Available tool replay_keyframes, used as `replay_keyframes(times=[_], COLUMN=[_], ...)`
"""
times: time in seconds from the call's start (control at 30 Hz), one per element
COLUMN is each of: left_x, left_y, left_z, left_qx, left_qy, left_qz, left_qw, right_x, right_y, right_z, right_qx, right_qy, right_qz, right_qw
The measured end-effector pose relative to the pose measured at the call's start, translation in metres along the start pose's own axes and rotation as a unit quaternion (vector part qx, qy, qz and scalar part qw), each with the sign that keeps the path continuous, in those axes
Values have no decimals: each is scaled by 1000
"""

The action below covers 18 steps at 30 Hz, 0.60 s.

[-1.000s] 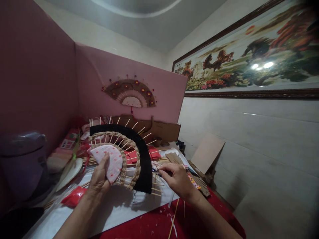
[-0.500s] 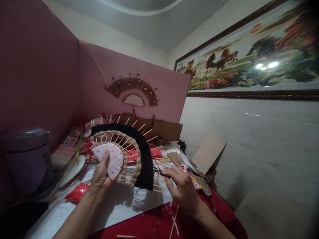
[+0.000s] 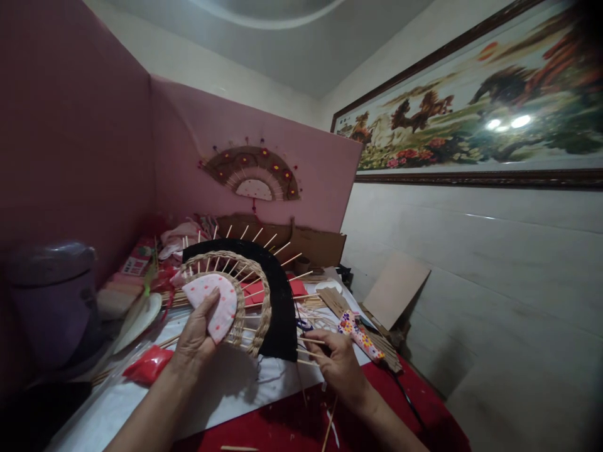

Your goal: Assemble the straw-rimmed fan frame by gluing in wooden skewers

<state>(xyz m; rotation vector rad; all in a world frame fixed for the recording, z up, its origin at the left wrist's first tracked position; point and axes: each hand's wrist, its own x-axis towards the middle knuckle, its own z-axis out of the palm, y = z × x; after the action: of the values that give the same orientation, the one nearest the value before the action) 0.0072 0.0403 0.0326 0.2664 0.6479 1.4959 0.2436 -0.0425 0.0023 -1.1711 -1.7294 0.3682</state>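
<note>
My left hand (image 3: 198, 333) is closed on a half-round fan (image 3: 280, 301), its thumb lying over the white, red-dotted cloth piece (image 3: 221, 298) at the fan's centre. Around that piece run braided straw bands (image 3: 264, 295) and a wide black band, with thin wooden sticks radiating past the outer edge. At the fan's lower right, my right hand (image 3: 336, 361) has its fingers pinched among the stick ends (image 3: 308, 356). A thin dark cord (image 3: 300, 317) runs from the black band's edge to these fingertips, which partly hide it.
A red packet (image 3: 148, 364) lies on white sheeting at the left, near a pale round plate (image 3: 141, 323). Corrugated cardboard and a flower-patterned cloth piece (image 3: 360, 336) lie at the right. Another fan (image 3: 257, 172) hangs on the pink panel behind. Red cloth (image 3: 268, 420) covers the front.
The fan and my left hand have shifted slightly right and tilted a little. My right hand has lowered slightly, its fingers now among the lower stick ends.
</note>
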Motion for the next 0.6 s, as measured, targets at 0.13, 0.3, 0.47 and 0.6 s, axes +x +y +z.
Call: replay_keyframes(times=[0.13, 0.3, 0.47, 0.6], left_x=[0, 1, 1, -1], left_y=[0, 2, 4, 5], left_z=[1, 2, 1, 1], left_qx=[-3, -16, -25, -26], left_qy=[27, 30, 10, 3], left_qz=[15, 44, 53, 61], left_qw=[1000, 998, 998, 998], right_x=[-1, -6, -11, -15], right_y=[-2, -4, 0, 0], right_z=[5, 0, -9, -14], right_qx=[32, 13, -24, -62], right_qy=[0, -11, 8, 19], right_qz=[2, 1, 13, -5], right_qw=[999, 1000, 1000, 998])
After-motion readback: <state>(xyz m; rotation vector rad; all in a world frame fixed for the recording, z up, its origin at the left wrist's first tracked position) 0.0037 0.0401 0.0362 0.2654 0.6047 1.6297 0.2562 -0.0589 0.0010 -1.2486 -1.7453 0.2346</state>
